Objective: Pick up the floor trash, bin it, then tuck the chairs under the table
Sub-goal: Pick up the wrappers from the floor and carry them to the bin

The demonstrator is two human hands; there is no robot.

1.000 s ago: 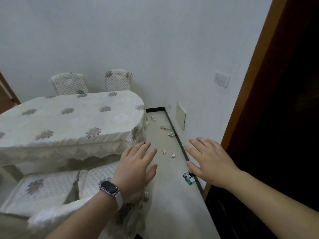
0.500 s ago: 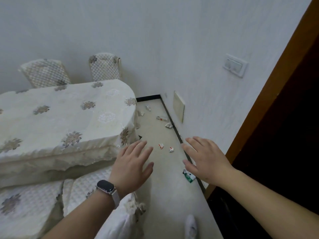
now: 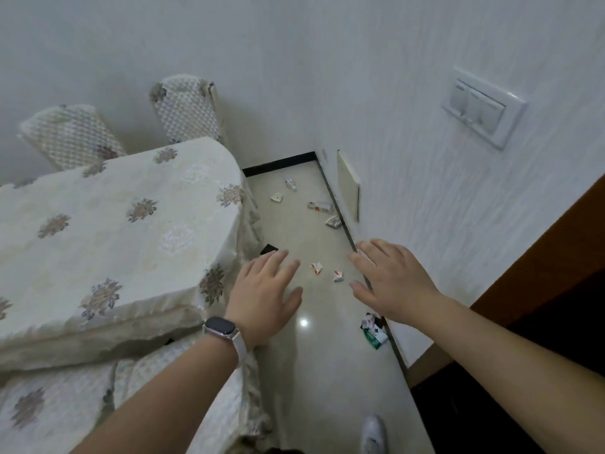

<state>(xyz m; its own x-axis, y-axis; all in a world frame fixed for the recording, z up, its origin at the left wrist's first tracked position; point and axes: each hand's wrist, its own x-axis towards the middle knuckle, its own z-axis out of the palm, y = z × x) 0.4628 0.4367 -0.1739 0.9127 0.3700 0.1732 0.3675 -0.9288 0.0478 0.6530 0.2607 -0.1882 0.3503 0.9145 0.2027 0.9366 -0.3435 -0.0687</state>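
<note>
Trash lies along the pale floor strip between table and wall: a green-and-white packet (image 3: 374, 331) near the skirting, two small red-and-white wrappers (image 3: 316, 267) (image 3: 338, 276), a crumpled wrapper (image 3: 333, 221), a red-and-white carton (image 3: 320, 206), a pale scrap (image 3: 277, 197) and a small bottle (image 3: 290, 184). My left hand (image 3: 265, 293), with a watch at the wrist, and my right hand (image 3: 391, 279) both hover over the floor, fingers spread, holding nothing. Covered chairs (image 3: 183, 391) stand pulled out at the table's near side.
The cloth-covered table (image 3: 108, 231) fills the left. Two more chairs (image 3: 186, 109) stand behind it by the far wall. A wall switch (image 3: 484, 108) and a cream panel (image 3: 348, 185) are on the right wall, a dark doorway (image 3: 556, 322) beside it. My shoe (image 3: 373, 432) shows below.
The view has moved forward and tilted down along the floor strip. Both hands stay spread and empty in front of me; my shoe has come into view.
</note>
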